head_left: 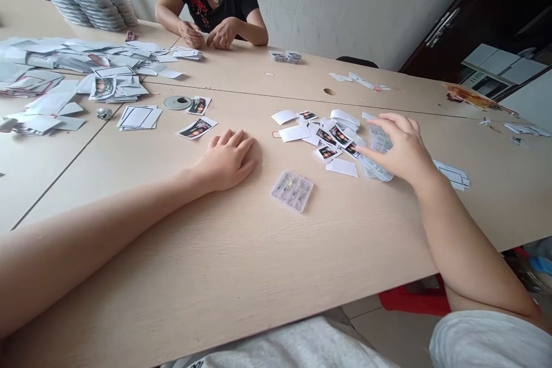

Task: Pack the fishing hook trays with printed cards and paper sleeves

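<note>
My left hand (230, 160) lies palm down on the wooden table (207, 276), fingers spread, holding nothing. Just beyond it are two dark printed cards (197, 128). Between my hands sits a clear compartment box (292, 190) with small metal hooks inside. My right hand (401, 146) is raised over a pile of clear plastic boxes (376, 167), thumb and fingers apart, with nothing visible between them. Left of that pile lies a loose heap of printed and white cards (330, 138). Whether the right fingertips touch a box cannot be told.
Large heaps of white packets (56, 98) cover the left side, with stacked packets (86, 3) behind. A person (211, 6) sits across the table, hands together. A round metal lid (176, 103) lies beyond my left hand; outlined cards (452, 175) lie right of my right arm.
</note>
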A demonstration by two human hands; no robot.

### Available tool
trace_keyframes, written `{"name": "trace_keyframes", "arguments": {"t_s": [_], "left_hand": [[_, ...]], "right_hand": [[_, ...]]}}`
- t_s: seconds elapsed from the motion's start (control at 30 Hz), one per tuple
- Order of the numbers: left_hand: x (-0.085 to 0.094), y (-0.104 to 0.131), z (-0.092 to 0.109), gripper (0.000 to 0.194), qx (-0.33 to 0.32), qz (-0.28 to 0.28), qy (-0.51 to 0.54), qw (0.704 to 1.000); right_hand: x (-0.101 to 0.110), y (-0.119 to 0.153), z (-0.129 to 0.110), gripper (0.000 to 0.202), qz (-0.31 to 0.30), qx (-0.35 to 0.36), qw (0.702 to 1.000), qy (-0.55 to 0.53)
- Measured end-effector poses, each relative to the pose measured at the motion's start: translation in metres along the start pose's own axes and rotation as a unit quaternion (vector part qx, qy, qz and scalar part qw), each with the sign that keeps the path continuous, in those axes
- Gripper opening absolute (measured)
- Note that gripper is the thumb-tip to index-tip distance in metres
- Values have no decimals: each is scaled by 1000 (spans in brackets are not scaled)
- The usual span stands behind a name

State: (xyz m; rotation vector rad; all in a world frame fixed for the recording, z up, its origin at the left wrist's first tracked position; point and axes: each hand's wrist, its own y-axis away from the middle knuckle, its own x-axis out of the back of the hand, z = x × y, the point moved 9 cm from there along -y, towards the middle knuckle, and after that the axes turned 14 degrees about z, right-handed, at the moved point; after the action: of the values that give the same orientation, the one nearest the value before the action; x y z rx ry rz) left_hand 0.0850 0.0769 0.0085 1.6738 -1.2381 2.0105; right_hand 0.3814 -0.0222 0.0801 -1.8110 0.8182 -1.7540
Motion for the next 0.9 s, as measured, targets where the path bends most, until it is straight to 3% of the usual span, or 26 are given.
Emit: {"name": "trace_keyframes", "arguments": {"t_s": [0.1, 0.2, 0.37, 0.6, 0.9], "left_hand": [[-1, 0, -1, 51, 1, 0, 0, 1000], [-2, 0, -2, 51, 4, 2, 6, 1000], [-2, -1, -3, 50, 9, 3, 12, 1000], [-3, -1, -3, 50, 14, 0, 17, 1000], [-1, -1, -1, 51, 10, 0, 15, 1000]], "right_hand": [[-24, 9, 27, 92, -147, -42, 988, 22], [-37, 18, 43, 98, -235, -88, 968, 3], [-38, 19, 44, 94, -261, -100, 960, -6], [-22, 29, 52, 119, -327, -147, 933, -13], [-28, 37, 65, 105, -365, -156, 918, -13]]}}
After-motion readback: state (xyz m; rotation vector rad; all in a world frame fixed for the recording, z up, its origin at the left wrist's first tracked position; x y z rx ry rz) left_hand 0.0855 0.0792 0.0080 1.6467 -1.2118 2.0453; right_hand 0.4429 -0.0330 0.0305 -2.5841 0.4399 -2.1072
